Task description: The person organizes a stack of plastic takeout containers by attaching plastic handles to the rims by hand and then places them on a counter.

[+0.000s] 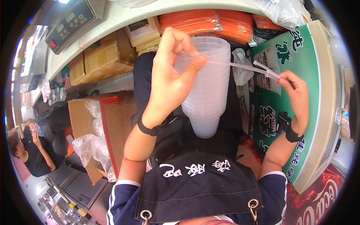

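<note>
A tall nested stack of translucent plastic cups [206, 95] stands on my lap, its open rims towards the counter. My left hand [171, 70] is in front of the stack's upper left side, thumb and forefinger pinched on one end of a thin whitish plastic strip [239, 66]. The strip runs taut across the cups to the right. There my right hand [295, 87] grips its other part between thumb and fingers, where a short doubled-back piece sticks out. The right hand is beside the green printed panel [258, 104]. Both wrists wear black bands.
Orange packets [191, 21] in clear wrap lie under the curved counter [146, 11]. An open cardboard box [87, 140] holds clear plastic bags; a taped carton [101, 63] lies above it. A control box [71, 25] is on the counter. Another person [31, 149] is at far left.
</note>
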A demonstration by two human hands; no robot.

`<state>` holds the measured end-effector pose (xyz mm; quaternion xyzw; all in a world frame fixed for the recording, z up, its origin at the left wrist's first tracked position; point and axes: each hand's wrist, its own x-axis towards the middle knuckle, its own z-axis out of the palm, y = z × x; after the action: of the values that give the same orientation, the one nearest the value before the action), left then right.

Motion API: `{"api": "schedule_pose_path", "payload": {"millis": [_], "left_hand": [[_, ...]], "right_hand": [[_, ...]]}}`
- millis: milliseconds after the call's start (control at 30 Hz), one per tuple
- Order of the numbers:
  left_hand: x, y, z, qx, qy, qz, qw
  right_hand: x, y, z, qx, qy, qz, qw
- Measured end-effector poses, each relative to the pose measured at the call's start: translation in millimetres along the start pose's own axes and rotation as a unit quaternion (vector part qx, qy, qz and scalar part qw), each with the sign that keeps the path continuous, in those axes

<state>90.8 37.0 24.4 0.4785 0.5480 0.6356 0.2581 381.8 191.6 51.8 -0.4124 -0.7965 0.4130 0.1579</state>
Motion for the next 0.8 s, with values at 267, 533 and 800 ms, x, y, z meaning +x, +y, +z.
{"api": "schedule_pose_path", "payload": {"millis": [267, 533, 800], "left_hand": [[-2, -4, -5, -0.014, 0.045, -0.032, 0.998], [1, -5, -3, 0.049, 0.037, 0.011, 0.998], [4, 14, -2, 0.156, -0.031, -0.016, 0.987]], "right_hand": [[-7, 33, -2, 0.056, 0.088, 0.037, 0.994], [-27, -50, 46, -0.01, 0.004, -0.267, 0.964], [2, -46, 68, -0.074, 0.112, -0.205, 0.97]]}}
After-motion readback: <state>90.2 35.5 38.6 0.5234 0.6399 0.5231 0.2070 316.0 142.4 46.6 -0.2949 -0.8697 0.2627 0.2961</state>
